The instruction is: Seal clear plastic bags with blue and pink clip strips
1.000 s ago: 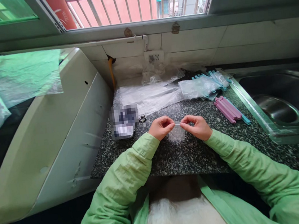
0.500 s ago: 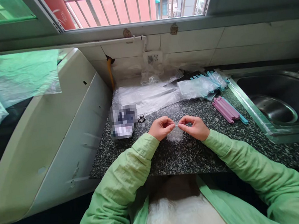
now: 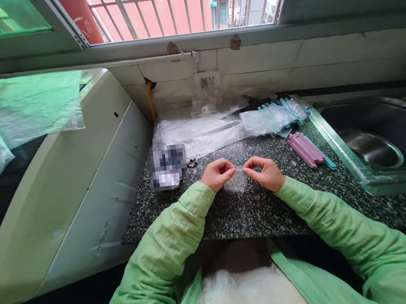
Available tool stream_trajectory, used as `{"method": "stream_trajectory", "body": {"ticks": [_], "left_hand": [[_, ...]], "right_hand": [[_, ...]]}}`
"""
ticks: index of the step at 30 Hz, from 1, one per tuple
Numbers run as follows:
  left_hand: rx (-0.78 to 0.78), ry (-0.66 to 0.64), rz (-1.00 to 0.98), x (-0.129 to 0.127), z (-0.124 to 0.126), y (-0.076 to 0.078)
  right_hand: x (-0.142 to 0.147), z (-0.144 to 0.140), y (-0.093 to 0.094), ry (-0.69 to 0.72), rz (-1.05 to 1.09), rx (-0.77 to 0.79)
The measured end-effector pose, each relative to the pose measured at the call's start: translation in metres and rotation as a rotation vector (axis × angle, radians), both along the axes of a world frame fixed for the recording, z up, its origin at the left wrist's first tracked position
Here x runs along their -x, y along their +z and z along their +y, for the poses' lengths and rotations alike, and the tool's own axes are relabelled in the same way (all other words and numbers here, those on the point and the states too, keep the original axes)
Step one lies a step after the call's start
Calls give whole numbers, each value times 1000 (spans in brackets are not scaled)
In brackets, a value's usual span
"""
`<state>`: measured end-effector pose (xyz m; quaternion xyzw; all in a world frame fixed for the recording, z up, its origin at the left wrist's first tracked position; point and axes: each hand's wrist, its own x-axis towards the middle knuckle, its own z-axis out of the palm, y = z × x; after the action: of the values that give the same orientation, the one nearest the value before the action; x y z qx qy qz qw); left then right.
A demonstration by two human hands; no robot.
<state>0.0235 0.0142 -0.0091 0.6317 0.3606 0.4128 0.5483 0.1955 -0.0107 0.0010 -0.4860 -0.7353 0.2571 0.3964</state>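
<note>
A small clear plastic bag (image 3: 236, 184) hangs between my hands over the speckled countertop (image 3: 229, 220). My left hand (image 3: 219, 174) pinches the left end of its top edge between thumb and fingertips. At the right end, my right hand (image 3: 266, 173) grips the same edge in a matching pinch. A thin pale strip of that edge shows between my fingertips. Through the clear film the counter is visible, and I make out nothing inside the bag.
Pink sticks (image 3: 306, 150) and blue ones lie to the right, before the steel sink (image 3: 368, 146). Behind are large clear plastic sheets (image 3: 201, 135) and a bagged bundle of blue pieces (image 3: 269, 120). A blurred-out object (image 3: 168, 167) and a small dark ring (image 3: 192, 162) sit left.
My fingertips are very slightly farther apart, and a little more of the bag's top edge shows between them. Both hands keep their pinch. The camera has tilted slightly.
</note>
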Motion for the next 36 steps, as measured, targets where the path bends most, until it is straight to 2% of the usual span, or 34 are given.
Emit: {"method": "stream_trajectory", "body": {"ticks": [5,12,20,36], "left_hand": [[84,-26,-6,-2,-1,1],[3,7,-19,-2,-1,1],[-18,32,-26,-1,0,1],[102,20,-27,-3,-1,1]], "right_hand": [[1,-1,1,6,7,1],[2,-2,2,2,18,-14],[0,-1,2,-4,-10,-43],[1,-2,1,-7,-38,-73]]}}
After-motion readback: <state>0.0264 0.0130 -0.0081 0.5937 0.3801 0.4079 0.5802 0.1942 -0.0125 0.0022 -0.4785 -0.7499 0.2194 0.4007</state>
